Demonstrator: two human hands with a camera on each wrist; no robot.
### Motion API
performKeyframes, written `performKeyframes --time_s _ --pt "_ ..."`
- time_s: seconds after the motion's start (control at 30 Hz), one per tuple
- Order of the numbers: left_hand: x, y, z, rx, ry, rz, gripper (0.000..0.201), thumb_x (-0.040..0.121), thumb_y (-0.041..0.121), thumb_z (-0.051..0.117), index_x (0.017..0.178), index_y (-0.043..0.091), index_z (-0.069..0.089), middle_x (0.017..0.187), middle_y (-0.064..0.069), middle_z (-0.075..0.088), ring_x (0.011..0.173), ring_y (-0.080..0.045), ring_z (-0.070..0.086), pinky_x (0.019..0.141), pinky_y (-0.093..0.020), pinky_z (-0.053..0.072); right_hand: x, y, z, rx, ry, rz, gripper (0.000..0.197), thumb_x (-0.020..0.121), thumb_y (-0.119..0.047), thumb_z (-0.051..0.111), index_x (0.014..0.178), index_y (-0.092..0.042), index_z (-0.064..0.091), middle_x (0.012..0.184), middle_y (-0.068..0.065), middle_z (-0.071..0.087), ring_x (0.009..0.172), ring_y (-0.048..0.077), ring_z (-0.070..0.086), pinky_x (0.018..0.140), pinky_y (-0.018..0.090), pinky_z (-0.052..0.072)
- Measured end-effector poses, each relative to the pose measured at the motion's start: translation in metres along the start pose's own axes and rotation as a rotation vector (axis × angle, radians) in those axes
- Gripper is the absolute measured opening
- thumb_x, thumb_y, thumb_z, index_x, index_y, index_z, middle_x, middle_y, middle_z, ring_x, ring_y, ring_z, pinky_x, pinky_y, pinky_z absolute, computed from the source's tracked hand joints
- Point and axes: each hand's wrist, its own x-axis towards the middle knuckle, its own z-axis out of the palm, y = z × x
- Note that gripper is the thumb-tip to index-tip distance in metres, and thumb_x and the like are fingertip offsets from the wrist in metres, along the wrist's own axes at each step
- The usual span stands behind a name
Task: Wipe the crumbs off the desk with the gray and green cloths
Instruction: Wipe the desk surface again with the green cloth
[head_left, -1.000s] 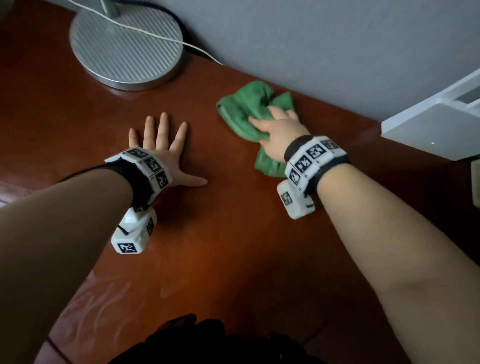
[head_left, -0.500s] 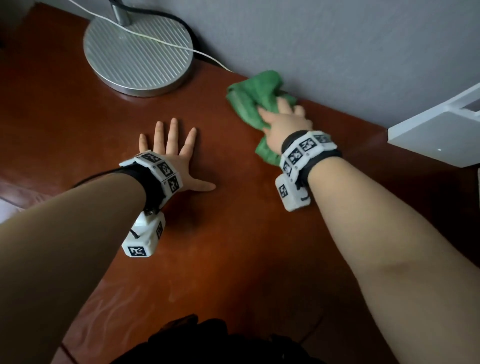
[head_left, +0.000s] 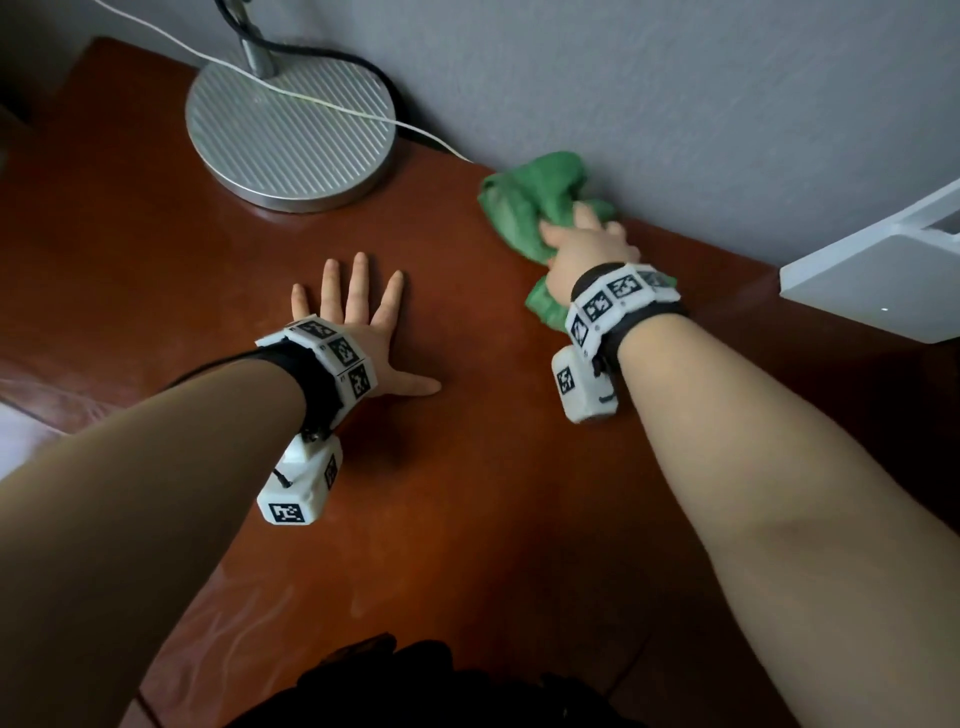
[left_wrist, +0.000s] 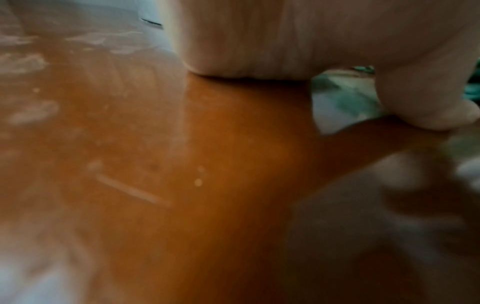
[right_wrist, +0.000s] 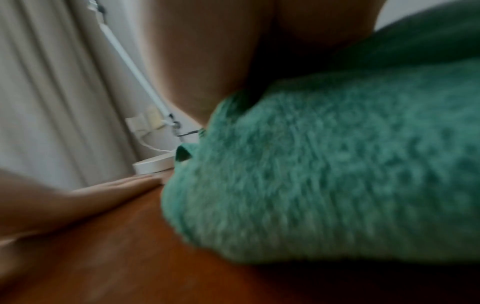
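Note:
A bunched green cloth (head_left: 524, 202) lies on the reddish-brown desk (head_left: 467, 493) right against the grey wall. My right hand (head_left: 582, 244) grips it from above, fingers curled into the fabric; the cloth (right_wrist: 324, 164) fills the right wrist view. My left hand (head_left: 358, 322) lies flat on the desk to the left, fingers spread, thumb pointing right, holding nothing. In the left wrist view the palm (left_wrist: 285, 41) rests on the wood (left_wrist: 207, 185), with a few pale specks near it. No gray cloth is in view.
A round ribbed metal lamp base (head_left: 291, 130) stands at the back left, with a white cable (head_left: 363, 111) across it and a black cord behind. A white device (head_left: 883, 280) sits at the right edge by the wall. Something dark (head_left: 389, 686) lies at the desk's near edge.
My right hand has pushed the green cloth away from me until it sits against the wall. The left hand has stayed flat in the same spot.

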Motion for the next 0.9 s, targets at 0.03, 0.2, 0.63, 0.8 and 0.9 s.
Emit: performKeyframes --time_s 0.03,0.2,0.63,0.8,0.9 --pt "0.0 0.0 0.0 0.001 0.012 0.001 0.124 0.059 0.086 0.049 0.143 0.032 -0.026 0.15 -0.005 -0.034 0.14 -0.031 -0.026 0.112 -0.058 -0.006 -0.004 -0.004 0.007 0.006 -0.001 -0.071 0.055 0.094 -0.023 0.044 0.138 -0.051 0.029 0.154 0.001 0.014 0.129 0.037 0.03 0.109 0.039 0.027" --pt "0.001 -0.002 0.002 0.003 0.054 0.014 0.124 0.059 0.086 0.048 0.144 0.031 -0.023 0.151 -0.006 -0.032 0.14 -0.032 -0.024 0.112 -0.059 -0.005 -0.021 -0.003 0.023 -0.049 -0.131 -0.444 0.057 0.09 -0.01 0.045 0.131 -0.049 0.045 0.154 -0.012 0.022 0.136 0.025 0.027 0.114 0.029 0.024" --pt "-0.003 -0.007 0.002 -0.006 0.031 0.068 0.118 0.065 0.082 0.047 0.144 0.029 -0.023 0.151 -0.007 -0.032 0.14 -0.031 -0.026 0.111 -0.057 -0.008 -0.006 -0.067 -0.014 -0.061 -0.011 -0.104 0.056 0.096 -0.016 0.043 0.143 -0.042 0.028 0.153 0.0 0.016 0.133 0.034 0.024 0.112 0.04 0.024" --pt "-0.01 -0.044 0.002 0.038 0.028 0.199 0.1 0.077 0.068 0.052 0.147 0.034 -0.01 0.15 -0.009 -0.033 0.14 -0.027 -0.027 0.115 -0.043 -0.011 -0.018 -0.059 0.011 -0.226 -0.125 -0.446 0.064 0.089 -0.007 0.042 0.135 -0.051 0.037 0.154 -0.016 0.018 0.133 0.026 0.029 0.112 0.033 0.028" --pt "-0.018 -0.072 0.005 0.013 0.066 0.113 0.105 0.072 0.07 0.056 0.147 0.036 -0.009 0.152 -0.006 -0.028 0.141 -0.027 -0.025 0.115 -0.043 -0.009 -0.004 -0.063 0.003 -0.213 -0.083 -0.335 0.058 0.091 -0.017 0.044 0.136 -0.052 0.034 0.153 -0.008 0.02 0.131 0.032 0.034 0.11 0.037 0.031"
